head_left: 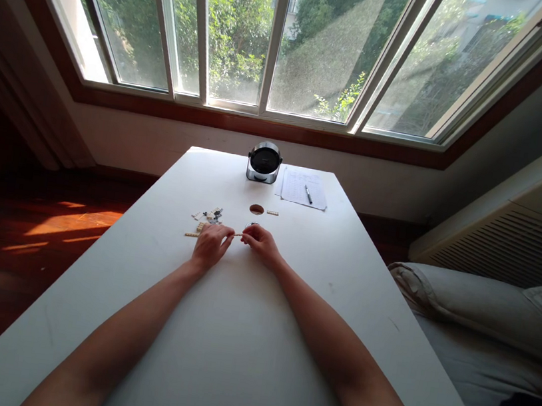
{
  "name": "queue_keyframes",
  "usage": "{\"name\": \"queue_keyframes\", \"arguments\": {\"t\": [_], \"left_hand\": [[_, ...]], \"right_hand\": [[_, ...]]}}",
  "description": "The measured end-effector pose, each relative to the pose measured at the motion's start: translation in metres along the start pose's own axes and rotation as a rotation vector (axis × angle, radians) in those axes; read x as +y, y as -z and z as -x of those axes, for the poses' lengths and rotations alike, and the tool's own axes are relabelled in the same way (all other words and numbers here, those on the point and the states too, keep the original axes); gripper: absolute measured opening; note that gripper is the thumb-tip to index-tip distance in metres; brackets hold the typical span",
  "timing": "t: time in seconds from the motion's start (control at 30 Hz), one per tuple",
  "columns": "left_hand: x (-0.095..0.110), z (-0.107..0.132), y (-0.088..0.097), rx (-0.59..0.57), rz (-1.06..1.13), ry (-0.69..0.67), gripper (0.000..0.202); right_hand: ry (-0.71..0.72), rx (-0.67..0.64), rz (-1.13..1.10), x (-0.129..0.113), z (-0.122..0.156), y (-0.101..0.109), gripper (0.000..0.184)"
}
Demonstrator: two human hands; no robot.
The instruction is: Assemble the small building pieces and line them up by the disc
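Observation:
A thin tan toy-brick strip (238,235) spans the gap between my two hands over the white table. Its left end is pinched by the fingers of my left hand (211,244), and the other end by my right hand (261,242). Just beyond my left hand lies a small pile of white, black and tan bricks (212,215). Another tan strip (190,235) pokes out to the left of that hand. Past my right hand, a pale studded strip (272,212) rests flat. My fingers hide part of the held strip.
The white table (241,346) has a round hole (256,209) ahead of my hands. A round black device on a silver stand (264,162) stands at the far edge. Beside it are paper sheets (298,185) with a pen (308,195). Windows rise behind; a cushioned seat (484,300) is on the right.

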State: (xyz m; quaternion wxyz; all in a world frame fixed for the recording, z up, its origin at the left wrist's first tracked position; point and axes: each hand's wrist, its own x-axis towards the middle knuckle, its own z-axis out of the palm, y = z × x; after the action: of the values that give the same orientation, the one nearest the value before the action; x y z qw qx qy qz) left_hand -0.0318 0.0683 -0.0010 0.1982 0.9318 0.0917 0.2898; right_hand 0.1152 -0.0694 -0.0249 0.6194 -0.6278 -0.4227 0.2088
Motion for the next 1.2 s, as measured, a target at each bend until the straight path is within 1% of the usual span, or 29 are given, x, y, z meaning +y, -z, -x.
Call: {"name": "queue_keyframes", "arguments": {"t": [0.13, 0.23, 0.33, 0.47, 0.53, 0.6, 0.67, 0.77, 0.97, 1.2], "left_hand": [[-0.001, 0.000, -0.001, 0.032, 0.051, 0.004, 0.017], [-0.001, 0.000, -0.004, 0.038, 0.131, 0.052, 0.016], [0.003, 0.001, -0.011, 0.024, 0.320, 0.162, 0.016], [0.010, 0.004, -0.024, -0.006, 0.670, 0.327, 0.020], [0.012, 0.004, -0.030, -0.014, 0.814, 0.385, 0.023], [0.012, 0.003, -0.033, -0.007, 0.902, 0.426, 0.024], [0.010, 0.003, -0.035, 0.009, 0.940, 0.448, 0.026], [0.006, 0.002, -0.035, 0.019, 0.937, 0.455, 0.026], [0.005, 0.003, -0.035, 0.021, 0.917, 0.443, 0.027], [0.005, 0.003, -0.035, 0.059, 0.916, 0.459, 0.026]], "right_hand": [[0.001, -0.015, 0.011, 0.001, 0.000, 0.001, 0.023], [0.025, -0.012, 0.046, 0.002, -0.001, 0.002, 0.021], [0.053, 0.016, 0.099, 0.002, -0.001, 0.003, 0.020], [0.057, 0.017, 0.113, 0.001, 0.000, 0.005, 0.022], [0.063, 0.018, 0.105, 0.000, 0.000, 0.005, 0.022], [0.056, 0.025, 0.094, 0.000, 0.000, 0.005, 0.023], [0.034, 0.022, 0.072, 0.000, 0.000, 0.004, 0.025], [0.012, 0.010, 0.038, 0.001, 0.000, 0.003, 0.027], [0.019, -0.011, 0.017, 0.002, -0.001, 0.003, 0.026], [0.038, 0.034, 0.044, -0.001, 0.000, 0.005, 0.025]]}}
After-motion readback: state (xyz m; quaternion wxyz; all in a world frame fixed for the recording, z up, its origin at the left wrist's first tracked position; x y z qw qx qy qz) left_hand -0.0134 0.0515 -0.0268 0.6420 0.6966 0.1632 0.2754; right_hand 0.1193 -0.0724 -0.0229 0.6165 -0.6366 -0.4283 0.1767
